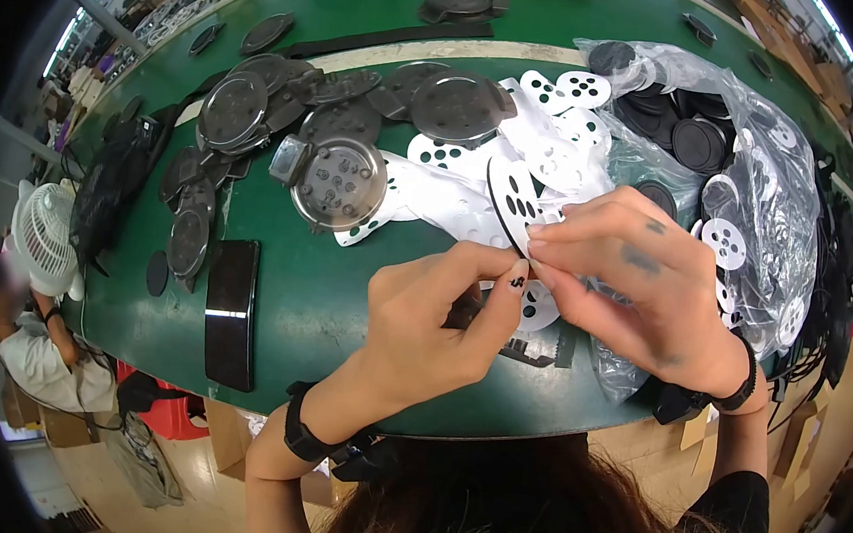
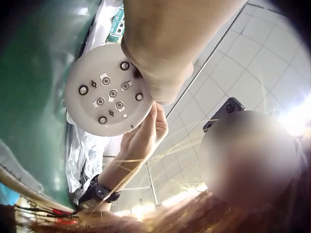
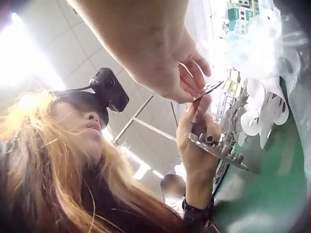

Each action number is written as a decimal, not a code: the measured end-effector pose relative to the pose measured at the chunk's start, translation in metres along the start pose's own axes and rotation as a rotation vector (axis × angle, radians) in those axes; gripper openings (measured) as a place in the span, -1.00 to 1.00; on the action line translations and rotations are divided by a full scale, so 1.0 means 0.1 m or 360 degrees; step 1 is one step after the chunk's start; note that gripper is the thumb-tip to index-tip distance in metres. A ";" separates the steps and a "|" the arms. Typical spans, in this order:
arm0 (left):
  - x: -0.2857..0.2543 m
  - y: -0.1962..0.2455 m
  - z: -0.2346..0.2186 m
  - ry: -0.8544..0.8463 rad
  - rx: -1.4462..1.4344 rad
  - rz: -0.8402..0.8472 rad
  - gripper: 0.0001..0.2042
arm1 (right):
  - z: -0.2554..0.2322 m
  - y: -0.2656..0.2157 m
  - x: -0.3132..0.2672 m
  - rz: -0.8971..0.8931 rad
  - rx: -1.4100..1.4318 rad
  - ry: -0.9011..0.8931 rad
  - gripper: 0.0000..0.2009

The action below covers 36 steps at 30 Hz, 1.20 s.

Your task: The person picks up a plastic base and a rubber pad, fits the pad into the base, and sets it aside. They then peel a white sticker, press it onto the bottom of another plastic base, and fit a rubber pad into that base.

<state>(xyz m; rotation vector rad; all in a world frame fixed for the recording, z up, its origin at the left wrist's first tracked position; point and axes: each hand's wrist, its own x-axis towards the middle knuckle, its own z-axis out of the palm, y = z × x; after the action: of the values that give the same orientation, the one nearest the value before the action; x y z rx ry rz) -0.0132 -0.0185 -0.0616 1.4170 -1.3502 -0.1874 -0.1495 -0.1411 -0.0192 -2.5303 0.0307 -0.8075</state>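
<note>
disc (image 2: 92, 109): smooth plastic | perforated pad (image 1: 518, 196): matt | bag (image 1: 624, 367): crinkled plastic | phone (image 1: 230, 313): glossy

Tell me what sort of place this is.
Most likely a factory or workshop assembly area: a long green workbench carries many similar round parts, and a clear plastic bag on it holds batches of black discs and perforated white pieces.

Two hands (image 1: 438, 313), two wristbands (image 1: 305, 429), one phone (image 1: 230, 313), one white fan (image 1: 46, 235)

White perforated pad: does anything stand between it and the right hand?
Nothing visible: the right hand pinches the white perforated pad at its near edge. The left hand is close beside, holding a studded disc.
</note>
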 end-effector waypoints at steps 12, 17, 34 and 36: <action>0.00 -0.05 0.01 0.0000 -0.0266 -0.0150 -0.96 | 0.07 -0.03 -0.01 -0.0091 -0.0183 0.0122 -0.77; 0.02 0.00 -0.01 -0.0020 -0.0556 -0.0358 -0.96 | -0.16 0.07 0.07 -0.0010 -0.0148 0.0102 -0.84; 0.07 -0.06 -0.08 -0.0101 -0.2006 -0.1190 -0.83 | 0.04 0.40 0.12 0.0211 0.0854 0.0038 -0.29; 0.05 -0.05 -0.05 -0.0137 -0.2019 -0.1240 -0.83 | 0.10 0.39 0.11 0.0165 0.1071 -0.0005 -0.20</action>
<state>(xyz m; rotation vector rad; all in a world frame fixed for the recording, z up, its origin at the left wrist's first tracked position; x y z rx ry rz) -0.0050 -0.0208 -0.0608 0.7123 -0.4073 -1.3531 -0.1307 -0.1729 -0.0376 -1.8781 -0.0954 -0.6356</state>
